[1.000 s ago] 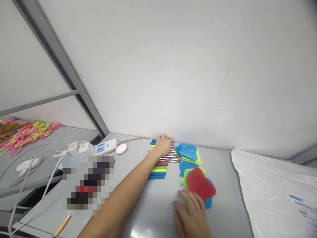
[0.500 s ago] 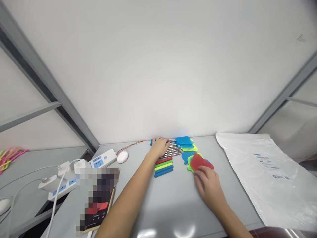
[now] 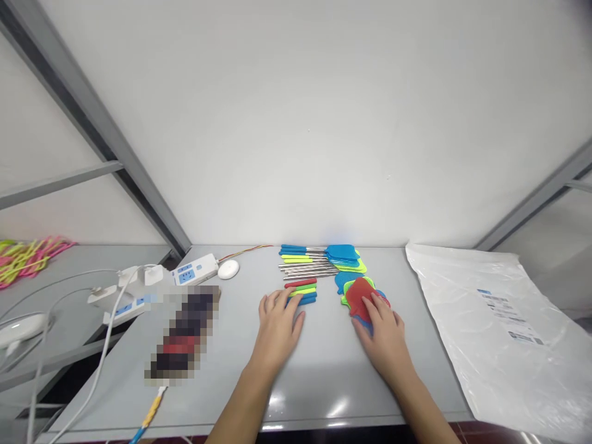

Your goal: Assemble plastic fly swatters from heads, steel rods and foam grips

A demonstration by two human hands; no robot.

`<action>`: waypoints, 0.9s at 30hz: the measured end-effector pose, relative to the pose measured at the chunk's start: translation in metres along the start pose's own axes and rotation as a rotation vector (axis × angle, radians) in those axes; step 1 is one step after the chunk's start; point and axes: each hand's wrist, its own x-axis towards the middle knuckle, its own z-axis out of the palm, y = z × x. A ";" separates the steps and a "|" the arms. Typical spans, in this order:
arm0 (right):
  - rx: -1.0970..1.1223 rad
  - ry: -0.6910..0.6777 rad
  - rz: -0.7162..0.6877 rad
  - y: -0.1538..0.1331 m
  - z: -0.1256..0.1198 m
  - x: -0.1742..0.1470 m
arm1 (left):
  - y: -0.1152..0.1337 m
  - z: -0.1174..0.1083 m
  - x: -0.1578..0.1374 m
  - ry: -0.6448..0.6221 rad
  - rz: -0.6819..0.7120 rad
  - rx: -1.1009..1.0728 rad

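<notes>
My left hand [image 3: 277, 324] lies with its fingers stretched out, the tips touching the left ends of several loose handle grips [image 3: 300, 290] in red, green, yellow and blue. On a pile of loose fly swatter heads my right hand [image 3: 383, 330] rests open, fingers spread over the red head [image 3: 358, 295] on top. Green and blue heads show under it. Behind the hands are several fly swatters with blue heads [image 3: 342, 253] and blue or yellow handles [image 3: 292, 250]. Bare metal rods [image 3: 308, 269] lie side by side in front of those.
A large white plastic bag [image 3: 462, 308] with a label covers the right side of the grey table [image 3: 324, 382]. To the left are a power strip [image 3: 192, 271] with plugs and cables, a round white device [image 3: 228, 269] and a blurred-out phone [image 3: 187, 333]. A white wall rises behind.
My left hand has come back from the rods and handles at the rear to the loose grips. My right hand has settled flatter on the red head. The view has shifted slightly.
</notes>
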 end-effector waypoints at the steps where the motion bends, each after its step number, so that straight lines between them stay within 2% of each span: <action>1: 0.016 0.011 -0.012 0.001 0.000 0.001 | -0.003 0.000 -0.005 0.007 -0.026 0.011; 5: 0.084 0.049 -0.069 0.003 -0.003 0.002 | -0.007 0.001 -0.007 0.027 -0.091 0.025; 9: 0.148 0.105 -0.077 0.003 -0.005 0.001 | -0.004 0.002 0.002 0.023 -0.115 0.004; 12: 0.190 0.177 -0.091 0.003 -0.007 0.002 | -0.005 0.005 0.009 0.033 -0.189 -0.003; 18: 0.362 0.406 -0.212 0.003 -0.018 -0.002 | -0.011 0.008 0.012 0.020 -0.255 -0.045; 22: 0.325 0.579 -0.357 -0.003 -0.032 -0.014 | -0.012 0.008 0.007 0.029 -0.258 -0.056; 24: 0.285 0.559 -0.470 -0.014 -0.038 -0.017 | -0.012 0.008 0.005 0.029 -0.252 -0.065; 27: 0.311 0.412 -0.674 -0.040 -0.041 -0.016 | -0.011 0.005 0.001 0.035 -0.248 -0.081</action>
